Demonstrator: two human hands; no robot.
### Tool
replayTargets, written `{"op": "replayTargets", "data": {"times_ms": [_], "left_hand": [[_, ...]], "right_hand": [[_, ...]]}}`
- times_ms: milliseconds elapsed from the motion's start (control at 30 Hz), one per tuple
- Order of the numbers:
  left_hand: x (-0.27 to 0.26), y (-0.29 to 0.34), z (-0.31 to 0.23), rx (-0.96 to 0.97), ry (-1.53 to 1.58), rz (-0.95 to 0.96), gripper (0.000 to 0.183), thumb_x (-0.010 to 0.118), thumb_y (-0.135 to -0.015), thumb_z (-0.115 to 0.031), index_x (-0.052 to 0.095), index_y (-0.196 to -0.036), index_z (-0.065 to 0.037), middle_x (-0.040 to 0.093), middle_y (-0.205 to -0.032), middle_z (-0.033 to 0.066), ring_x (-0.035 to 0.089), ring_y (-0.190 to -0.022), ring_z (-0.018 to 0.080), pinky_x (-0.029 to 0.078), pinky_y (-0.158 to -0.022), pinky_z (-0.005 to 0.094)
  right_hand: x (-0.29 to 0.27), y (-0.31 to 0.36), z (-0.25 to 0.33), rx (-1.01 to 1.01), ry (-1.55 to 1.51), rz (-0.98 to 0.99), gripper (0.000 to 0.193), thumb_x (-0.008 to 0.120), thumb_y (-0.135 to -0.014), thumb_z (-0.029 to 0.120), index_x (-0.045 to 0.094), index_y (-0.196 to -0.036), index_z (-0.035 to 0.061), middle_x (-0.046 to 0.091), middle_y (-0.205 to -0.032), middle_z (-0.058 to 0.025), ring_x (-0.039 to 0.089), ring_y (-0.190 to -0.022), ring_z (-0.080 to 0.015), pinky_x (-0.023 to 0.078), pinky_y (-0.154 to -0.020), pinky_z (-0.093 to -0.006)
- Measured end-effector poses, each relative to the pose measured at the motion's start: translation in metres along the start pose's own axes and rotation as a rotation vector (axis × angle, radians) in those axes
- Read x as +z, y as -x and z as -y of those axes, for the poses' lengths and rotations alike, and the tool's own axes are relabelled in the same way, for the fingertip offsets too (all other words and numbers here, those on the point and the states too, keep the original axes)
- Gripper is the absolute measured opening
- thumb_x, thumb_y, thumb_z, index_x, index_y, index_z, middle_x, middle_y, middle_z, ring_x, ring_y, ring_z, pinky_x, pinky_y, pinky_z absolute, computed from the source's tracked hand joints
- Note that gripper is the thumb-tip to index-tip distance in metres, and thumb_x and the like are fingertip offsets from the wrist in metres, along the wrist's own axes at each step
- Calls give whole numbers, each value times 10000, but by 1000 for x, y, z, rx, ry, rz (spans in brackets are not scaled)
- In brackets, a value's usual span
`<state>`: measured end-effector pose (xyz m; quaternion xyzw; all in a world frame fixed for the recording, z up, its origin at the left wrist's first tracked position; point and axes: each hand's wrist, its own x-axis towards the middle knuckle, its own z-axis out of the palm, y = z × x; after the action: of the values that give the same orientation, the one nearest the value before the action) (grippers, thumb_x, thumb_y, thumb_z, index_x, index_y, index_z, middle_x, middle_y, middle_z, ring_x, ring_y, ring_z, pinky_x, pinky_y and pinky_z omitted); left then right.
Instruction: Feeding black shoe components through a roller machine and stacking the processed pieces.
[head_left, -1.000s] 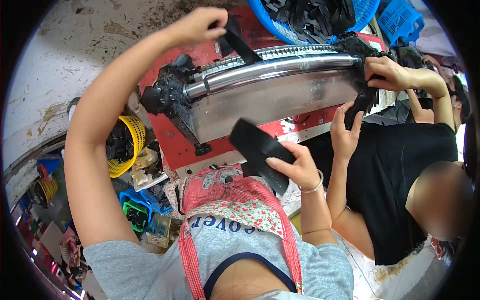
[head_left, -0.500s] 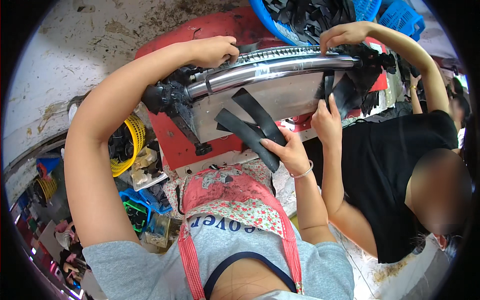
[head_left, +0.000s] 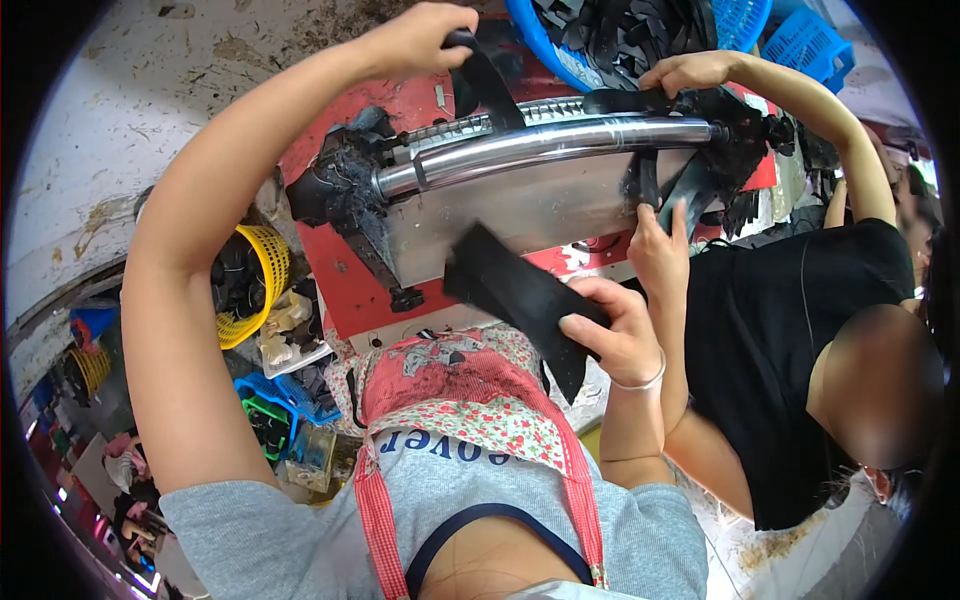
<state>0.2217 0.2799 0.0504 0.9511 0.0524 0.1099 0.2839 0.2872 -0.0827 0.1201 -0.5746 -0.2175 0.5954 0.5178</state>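
Beyond the far side of a machine with a shiny metal roller (head_left: 560,143), my left hand (head_left: 425,38) is closed on the end of a black strip (head_left: 492,88). This strip runs down from my fingers to the toothed bar behind the roller. My right hand (head_left: 622,330), with a bangle at its wrist, pinches a few flat black strips (head_left: 515,295) on the near side, above my apron. They overlap, so I cannot tell how many there are. Below the roller is a bare metal plate (head_left: 430,240).
To my right, a person in black (head_left: 770,350) has one hand (head_left: 690,72) behind the roller and another (head_left: 660,245) in front, with black strips. A blue basket (head_left: 560,60) of black pieces stands at the back. A yellow basket (head_left: 272,275) sits at left.
My left hand has risen away from the roller, drawing a black strip up with it. My right hand has moved right and slightly nearer to me with its strips.
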Motion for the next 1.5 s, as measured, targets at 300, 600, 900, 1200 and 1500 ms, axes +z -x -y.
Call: {"op": "replayTargets", "data": {"times_ms": [300,600,900,1200,1500], "left_hand": [[17,20,-3,-111,-124,120,191,580,-726,-50,486,-882,10,523,-872,196,544,-844,365,444,-724,423],[30,18,-20,-44,-74,257,171,470,-749,41,491,-912,-3,468,-915,157,551,-811,334,444,-686,417],[41,17,-29,-9,168,524,60,528,-760,-55,544,-785,-3,456,-890,145,518,-836,304,420,-709,392],[21,14,3,-6,-83,-118,112,498,-825,-62,429,-911,-41,477,-862,176,508,-813,368,416,-694,424],[37,32,-27,-115,192,403,147,588,-770,-144,571,-819,-7,478,-913,151,528,-820,309,425,-727,379]], "right_hand": [[2,-31,-79,84,134,-213,259,626,-802,44,555,-1042,-21,608,-916,-39,561,-833,-85,451,-746,-216],[9,-40,-81,-5,354,-212,176,651,-804,143,625,-842,-27,572,-629,-6,489,-589,-47,406,-516,-233],[5,-55,-82,41,402,-228,211,638,-823,177,627,-822,-33,535,-612,12,436,-576,-36,368,-491,-227],[15,-54,-71,101,288,-289,206,631,-830,193,581,-799,-5,536,-625,14,460,-583,-41,378,-506,-214],[23,-61,-77,-81,134,-322,177,660,-801,123,576,-889,-5,587,-713,-13,522,-641,-59,428,-569,-215]]}}
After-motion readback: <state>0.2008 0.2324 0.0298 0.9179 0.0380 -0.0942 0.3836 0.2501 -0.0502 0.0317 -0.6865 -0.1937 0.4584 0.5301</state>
